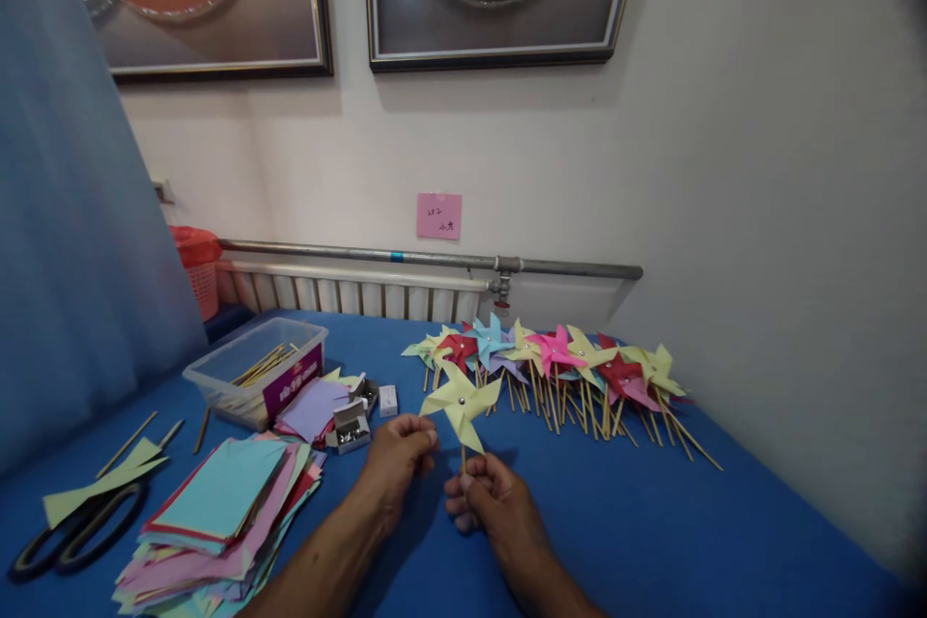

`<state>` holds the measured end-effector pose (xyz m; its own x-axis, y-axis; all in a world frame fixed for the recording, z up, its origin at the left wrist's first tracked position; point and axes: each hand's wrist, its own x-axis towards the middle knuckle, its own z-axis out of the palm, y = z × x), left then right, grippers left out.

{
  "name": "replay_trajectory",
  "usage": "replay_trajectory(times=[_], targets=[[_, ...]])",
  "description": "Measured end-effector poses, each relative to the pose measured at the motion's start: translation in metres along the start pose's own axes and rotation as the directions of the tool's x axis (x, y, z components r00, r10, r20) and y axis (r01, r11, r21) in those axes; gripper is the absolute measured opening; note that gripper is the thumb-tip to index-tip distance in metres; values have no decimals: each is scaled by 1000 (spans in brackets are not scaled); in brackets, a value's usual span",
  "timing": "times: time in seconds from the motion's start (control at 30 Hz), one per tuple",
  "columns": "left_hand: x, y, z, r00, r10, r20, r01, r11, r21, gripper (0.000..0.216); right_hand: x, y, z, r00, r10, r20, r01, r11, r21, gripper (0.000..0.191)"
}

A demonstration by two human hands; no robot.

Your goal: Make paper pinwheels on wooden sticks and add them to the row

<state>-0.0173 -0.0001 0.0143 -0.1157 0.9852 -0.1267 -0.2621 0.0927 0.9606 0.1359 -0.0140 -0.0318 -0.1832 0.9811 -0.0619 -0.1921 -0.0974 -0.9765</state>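
Note:
A yellow paper pinwheel (461,403) on a thin wooden stick stands upright over the blue table (652,521). My right hand (489,500) is closed around the bottom of the stick. My left hand (397,456) is pinched at the pinwheel's left blade tip. Behind them lies a row of finished pinwheels (557,362) in yellow, red, pink, blue and purple, sticks pointing toward me.
A stack of coloured paper squares (221,512) lies at the left front, with black scissors (76,526) and a yellow paper scrap beside it. A clear plastic box (253,372) holds wooden sticks. Small boxes of pins (351,425) sit near more paper. A radiator runs along the wall.

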Motion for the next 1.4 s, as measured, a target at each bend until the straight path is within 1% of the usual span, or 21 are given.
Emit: replay_trajectory(times=[0.1,0.17,0.23,0.33,0.47,0.63,0.8,0.97,1.1,1.23,1.4], targets=[[-2,-9,7,997,-21,75,19,999,27,21,1,1,0,1000,-5,8,5,1000,11,46],[-5,-14,12,994,-6,109,2,999,38,22,2,1,0,1000,-16,16,16,1000,2,48],[-9,-16,17,993,25,114,-31,998,48,25,1,0,0,999,-29,27,30,999,-19,48],[-13,-15,22,993,84,80,-90,993,81,28,0,-1,0,998,-43,52,46,998,-49,50],[-16,-12,22,986,161,39,-165,977,136,25,-2,0,1,997,-39,71,42,998,-47,49],[-17,-10,20,981,192,12,-191,964,188,22,-2,5,3,995,-35,90,37,999,-22,45],[-17,-10,20,978,210,-10,-204,959,198,21,-3,4,3,991,-68,118,68,998,5,39],[-14,-7,15,955,294,-43,-271,920,283,21,-3,1,3,995,-41,91,42,999,-7,39],[-10,-7,10,936,351,-43,-313,879,361,21,-3,-1,4,997,-28,73,30,999,-14,43],[-7,-5,5,929,367,-50,-314,853,417,22,-5,-3,6,999,-6,53,6,1000,0,45],[-6,3,-1,924,378,-63,-315,841,440,23,-7,-4,7,999,2,44,-2,1000,-6,47]])
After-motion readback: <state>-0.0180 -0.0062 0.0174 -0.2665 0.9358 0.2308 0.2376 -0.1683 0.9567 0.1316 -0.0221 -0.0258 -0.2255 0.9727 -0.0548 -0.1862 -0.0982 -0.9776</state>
